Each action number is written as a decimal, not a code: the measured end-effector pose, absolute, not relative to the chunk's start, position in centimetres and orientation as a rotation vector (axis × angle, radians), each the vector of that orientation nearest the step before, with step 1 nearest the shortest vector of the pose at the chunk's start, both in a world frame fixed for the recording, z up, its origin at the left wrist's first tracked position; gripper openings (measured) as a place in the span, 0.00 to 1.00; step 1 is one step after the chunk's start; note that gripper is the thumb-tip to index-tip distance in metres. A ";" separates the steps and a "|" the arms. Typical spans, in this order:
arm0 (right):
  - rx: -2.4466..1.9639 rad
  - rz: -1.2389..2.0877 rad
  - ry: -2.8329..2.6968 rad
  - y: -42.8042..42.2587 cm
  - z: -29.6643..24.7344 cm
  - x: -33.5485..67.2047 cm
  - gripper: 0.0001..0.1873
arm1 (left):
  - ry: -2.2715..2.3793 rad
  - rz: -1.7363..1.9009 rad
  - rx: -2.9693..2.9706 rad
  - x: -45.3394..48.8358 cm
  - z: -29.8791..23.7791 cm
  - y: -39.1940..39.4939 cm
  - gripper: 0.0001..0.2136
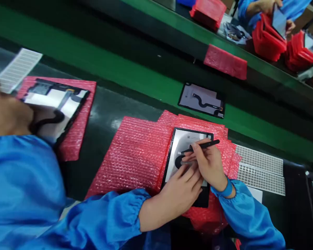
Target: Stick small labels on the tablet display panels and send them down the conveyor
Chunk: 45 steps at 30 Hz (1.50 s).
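Note:
A screen panel [184, 137] with a pale back and black border lies on stacked red bubble-wrap bags in front of me. My right hand [210, 163] is closed in a pinch around black tweezers [208, 144], whose tip points left, low over the panel. Near that tip is a small pale piece. Lying over the panel's lower half, my left hand [176, 191] has its fingers stretched out, their tips beside the black flex cable [179, 161]. Both hands' fingers meet there, so part of the cable and my left thumb are hidden.
Red bubble-wrap bags [135, 149] spread leftward. Another panel [200, 100] rests on the green strip ahead. Sticker sheets [261, 173] lie right. At left, a co-worker's blurred hand [10, 111] is over another panel [73, 99]. Across the bench, another person's hands hold a panel [279, 22].

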State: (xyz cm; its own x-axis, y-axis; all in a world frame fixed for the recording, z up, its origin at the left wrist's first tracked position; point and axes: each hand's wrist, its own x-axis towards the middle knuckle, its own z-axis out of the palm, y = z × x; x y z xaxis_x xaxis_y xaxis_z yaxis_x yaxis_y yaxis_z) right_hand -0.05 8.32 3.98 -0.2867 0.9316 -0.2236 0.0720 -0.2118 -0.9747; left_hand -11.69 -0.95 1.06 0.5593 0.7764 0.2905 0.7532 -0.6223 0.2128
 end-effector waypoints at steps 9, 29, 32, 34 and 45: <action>-1.324 1.659 -1.334 9.3 1.7 -1.2 0.19 | 1.659 0.947 1.628 -20.6 3.2 2.6 0.09; -1.411 1.528 -1.411 9.0 2.2 -2.5 0.16 | 1.270 0.924 1.017 -22.1 -1.0 5.4 0.10; -1.421 1.531 -1.420 9.1 2.2 -2.4 0.16 | 1.272 0.926 1.002 -22.1 -0.9 5.3 0.10; -1.423 1.532 -1.427 9.1 2.2 -2.4 0.16 | 1.269 0.931 0.992 -22.0 -0.9 5.3 0.10; -1.400 1.543 -1.455 9.2 2.1 -2.4 0.15 | 1.290 0.932 0.892 -21.8 -1.2 5.3 0.10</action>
